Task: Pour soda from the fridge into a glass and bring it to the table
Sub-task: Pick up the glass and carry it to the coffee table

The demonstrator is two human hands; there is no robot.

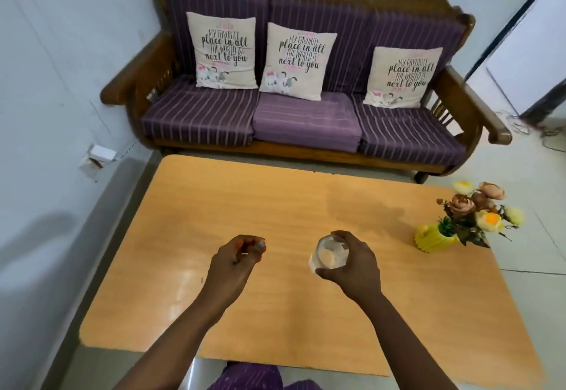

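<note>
Your right hand (352, 264) is wrapped around the filled glass (329, 254) over the table (214, 205) middle, your left hand (237, 259) loosely curled and empty beside it, so only setting down seems left, sofa (306, 120) beyond.

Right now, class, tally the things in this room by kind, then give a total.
Cushions: 3
Sofa: 1
Table: 1
Glass: 1
Flower pot: 1
Total: 7
</note>
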